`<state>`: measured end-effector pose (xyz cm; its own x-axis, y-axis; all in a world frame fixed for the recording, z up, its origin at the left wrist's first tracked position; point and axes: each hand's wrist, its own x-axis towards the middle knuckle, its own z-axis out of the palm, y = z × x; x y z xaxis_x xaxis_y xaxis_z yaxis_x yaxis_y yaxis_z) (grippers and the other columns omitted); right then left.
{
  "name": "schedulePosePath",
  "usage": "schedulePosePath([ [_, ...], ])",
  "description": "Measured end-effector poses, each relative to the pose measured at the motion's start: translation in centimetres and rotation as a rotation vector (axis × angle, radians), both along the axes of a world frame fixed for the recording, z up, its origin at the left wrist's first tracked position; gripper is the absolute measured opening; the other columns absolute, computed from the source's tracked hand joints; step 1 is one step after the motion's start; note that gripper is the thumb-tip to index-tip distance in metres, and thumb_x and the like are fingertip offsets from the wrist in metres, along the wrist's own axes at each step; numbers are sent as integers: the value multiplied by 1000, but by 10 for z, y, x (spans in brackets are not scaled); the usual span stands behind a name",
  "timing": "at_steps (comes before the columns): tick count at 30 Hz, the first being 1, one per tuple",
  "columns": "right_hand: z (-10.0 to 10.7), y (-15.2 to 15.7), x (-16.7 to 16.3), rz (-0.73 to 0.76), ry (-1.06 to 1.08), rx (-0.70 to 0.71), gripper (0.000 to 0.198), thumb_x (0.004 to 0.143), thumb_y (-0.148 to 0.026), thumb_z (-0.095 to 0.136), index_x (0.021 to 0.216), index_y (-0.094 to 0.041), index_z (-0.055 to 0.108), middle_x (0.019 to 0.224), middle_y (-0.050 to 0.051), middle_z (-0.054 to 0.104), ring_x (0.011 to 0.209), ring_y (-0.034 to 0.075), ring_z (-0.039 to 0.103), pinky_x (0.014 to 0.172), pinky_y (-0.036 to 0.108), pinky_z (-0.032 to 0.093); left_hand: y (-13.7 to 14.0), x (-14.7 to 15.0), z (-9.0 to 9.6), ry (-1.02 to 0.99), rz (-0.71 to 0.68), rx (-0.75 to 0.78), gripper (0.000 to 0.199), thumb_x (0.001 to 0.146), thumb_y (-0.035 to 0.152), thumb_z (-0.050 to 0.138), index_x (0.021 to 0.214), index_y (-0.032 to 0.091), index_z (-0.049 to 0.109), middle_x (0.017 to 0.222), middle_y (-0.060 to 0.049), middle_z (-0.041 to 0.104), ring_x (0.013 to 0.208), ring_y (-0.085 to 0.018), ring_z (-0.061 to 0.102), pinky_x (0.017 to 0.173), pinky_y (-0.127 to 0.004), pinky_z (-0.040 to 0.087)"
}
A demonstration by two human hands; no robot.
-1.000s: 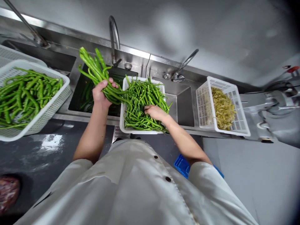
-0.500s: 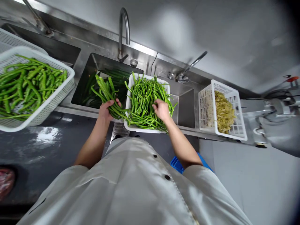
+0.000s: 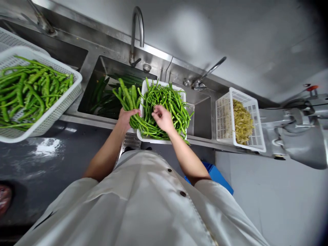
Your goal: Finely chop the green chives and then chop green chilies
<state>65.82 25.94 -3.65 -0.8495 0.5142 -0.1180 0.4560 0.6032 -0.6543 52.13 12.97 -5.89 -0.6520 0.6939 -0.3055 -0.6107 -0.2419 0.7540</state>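
In the head view, my left hand (image 3: 126, 118) is closed around a bunch of long green peppers (image 3: 130, 99), held over the left side of a white basket and the sink edge. The white basket (image 3: 151, 140) is heaped with more long green peppers (image 3: 174, 102). Over the middle of this heap, my right hand (image 3: 163, 119) has its fingers curled in. Whatever lies between those fingers, if anything, cannot be made out.
A left basin (image 3: 88, 99) holds dark green vegetables in water. Another white basket (image 3: 73, 89) of green peppers stands at far left. To the right are a basin (image 3: 203, 116), a basket (image 3: 225, 119) with yellowish shreds, and a metal machine (image 3: 304, 140). A faucet (image 3: 133, 34) rises behind.
My left hand has moved right with the pepper bunch, closer to the basket. My right hand has shifted left across the heap towards it.
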Motion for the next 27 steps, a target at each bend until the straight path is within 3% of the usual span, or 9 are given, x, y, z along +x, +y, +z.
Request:
schedulePosePath([
  [3,-20,-5,14,185,-474,198,28,94,-29,63,116,-13,70,129,20,66,107,28,68,91,36,53,-24,-21,-8,-113,103,54,25,53,25,79,72,16,65,65,0,70,58,-15,67,58,-28,58],
  [5,-27,-1,18,268,-596,218,21,93,-22,61,108,-14,73,120,17,71,106,27,69,90,33,51,-38,-29,-11,-133,126,101,25,55,25,78,76,17,66,67,0,71,59,-15,67,60,-29,58],
  [11,-25,33,18,264,-466,182,28,94,-23,60,117,-13,72,99,7,77,88,18,69,81,25,48,-55,-22,-17,-148,36,133,40,57,24,78,96,17,71,81,-2,75,66,-16,69,61,-29,58],
  [16,-38,19,10,439,-616,176,13,80,-28,76,86,-17,75,91,6,76,83,18,67,72,24,45,-58,-8,-19,-182,33,73,49,55,23,80,103,17,71,80,-3,76,68,-18,72,63,-30,60],
  [18,-38,25,7,412,-549,126,11,80,-28,73,78,-18,70,80,2,72,76,16,64,71,24,44,-62,-3,-19,-185,51,51,50,56,22,79,105,17,71,81,-3,77,73,-20,74,68,-33,62],
  [20,-30,47,6,280,-367,-1,17,81,-33,70,74,-19,65,69,-2,64,66,13,58,68,24,43,-66,2,-18,-195,82,26,49,57,22,77,105,17,71,80,-3,76,78,-23,76,73,-37,64],
  [23,2,99,7,50,-31,-229,28,78,-44,71,75,-21,57,58,-8,50,53,11,46,57,24,39,-66,12,-14,-222,136,8,42,56,20,77,98,15,71,78,-4,76,82,-25,77,79,-39,64],
  [25,30,129,6,-5,90,-320,35,75,-49,75,74,-23,52,53,-10,43,46,9,39,49,23,33,-58,21,-9,-231,156,18,40,54,19,78,93,14,72,77,-5,76,85,-26,77,81,-39,63],
  [27,57,142,1,40,128,-365,40,72,-49,80,72,-24,49,50,-11,40,42,8,36,45,22,29,-45,32,-2,-225,170,38,39,52,18,79,90,12,72,76,-7,77,87,-28,77,80,-37,63],
])
